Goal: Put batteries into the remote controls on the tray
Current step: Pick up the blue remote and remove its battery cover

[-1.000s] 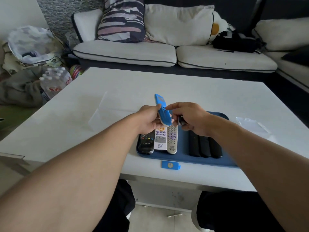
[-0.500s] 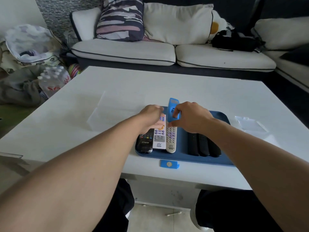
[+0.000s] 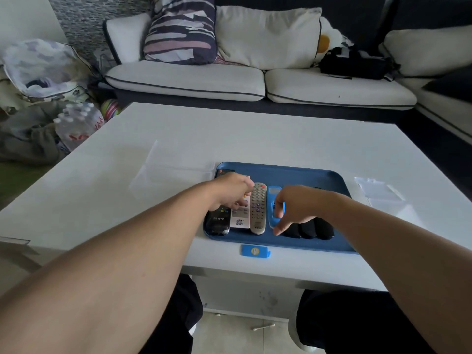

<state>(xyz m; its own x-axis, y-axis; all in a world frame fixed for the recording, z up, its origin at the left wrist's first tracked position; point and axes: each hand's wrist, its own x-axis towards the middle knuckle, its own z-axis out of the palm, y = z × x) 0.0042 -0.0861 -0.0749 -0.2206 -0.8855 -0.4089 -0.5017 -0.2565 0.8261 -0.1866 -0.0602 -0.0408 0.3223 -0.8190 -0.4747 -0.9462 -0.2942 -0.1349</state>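
Observation:
A blue tray (image 3: 306, 172) lies on the white table. On its left side sit a black remote (image 3: 217, 222), a white remote (image 3: 240, 221) and a grey remote (image 3: 258, 208), side by side. A blue remote (image 3: 273, 194) lies flat to the right of the grey one, with my right hand (image 3: 298, 208) curled around it, thumb on its left edge. Three black remotes (image 3: 309, 229) lie partly under that hand. My left hand (image 3: 233, 190) hovers over the top of the white remote, fingers loosely bent and holding nothing. No battery is visible.
A blue battery cover (image 3: 255, 251) lies on the table just in front of the tray. Clear plastic wrappers (image 3: 378, 190) lie right of the tray, and a clear sheet (image 3: 163, 167) lies to its left. A sofa stands behind the table.
The blue remote went from being held upright in both hands to lying flat on the tray. My left hand let go of it and moved over the white remote.

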